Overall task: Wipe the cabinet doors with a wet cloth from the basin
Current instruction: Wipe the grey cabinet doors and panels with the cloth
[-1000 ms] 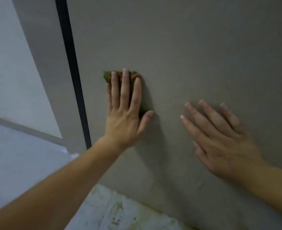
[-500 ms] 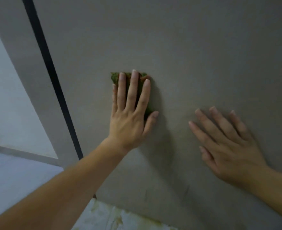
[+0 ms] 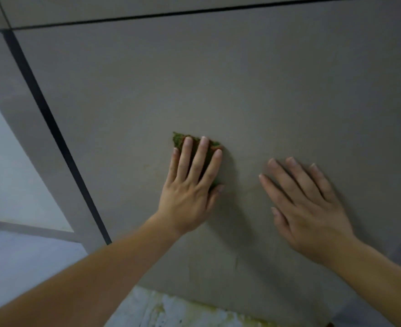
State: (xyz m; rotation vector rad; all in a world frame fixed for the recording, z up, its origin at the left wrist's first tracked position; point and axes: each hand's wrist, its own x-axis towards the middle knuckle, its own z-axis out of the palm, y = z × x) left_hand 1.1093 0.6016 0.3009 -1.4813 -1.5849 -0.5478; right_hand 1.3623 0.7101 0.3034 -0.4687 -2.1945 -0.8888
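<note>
Cloth (image 3: 179, 141) pinned flat against the cabinet door (image 3: 218, 79) under my left hand (image 3: 190, 190).
My left fingers lie straight and slightly spread over the green cloth, pressing it to the door's lower half, well in from the dark gap (image 3: 53, 128) along its left edge. My right hand (image 3: 308, 204) rests just beside, palm on bare panel, fingers straight, holding nothing.
</note>
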